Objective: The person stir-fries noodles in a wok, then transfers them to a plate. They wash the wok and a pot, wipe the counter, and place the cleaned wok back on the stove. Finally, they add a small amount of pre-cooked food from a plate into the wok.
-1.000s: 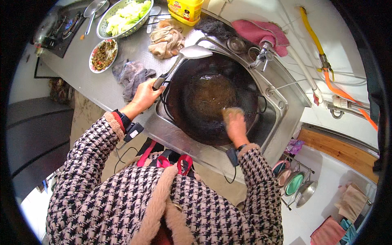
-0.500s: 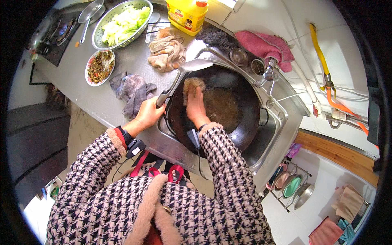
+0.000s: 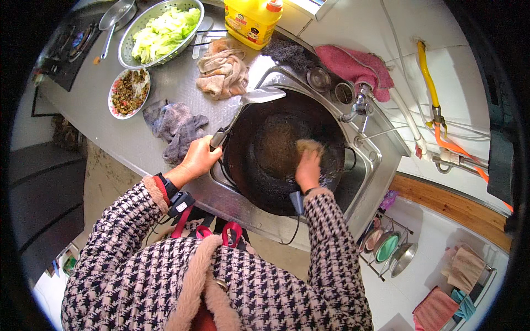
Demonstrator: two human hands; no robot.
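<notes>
A big black wok (image 3: 265, 193) sits over the sink (image 3: 361, 187), brownish water pooled in its bottom. Inside it, on the right side, my right hand (image 3: 308, 170) presses a tan scrubbing pad (image 3: 310, 145) to the wall; its fingers are partly blurred. My left hand (image 3: 197, 160) is closed round the grey handle of a metal wok spatula (image 3: 264, 96). The spatula slants along the wok's left rim, its blade at the far edge. Close by my left hand, a dark grey rag (image 3: 175, 128) lies crumpled on the counter, with a beige rag (image 3: 222, 74) farther back.
On the counter stand a colander (image 3: 126, 49) of green leaves, a bowl (image 3: 118, 113) of chopped food and a yellow jug (image 3: 251, 22). A tap (image 3: 361, 102) juts out at the sink's right. A gas stove (image 3: 74, 49) with a visible blue flame is far left.
My right hand has moved with the pad from the wok's upper left to its right side. My left hand keeps hold of the spatula in nearly the same place.
</notes>
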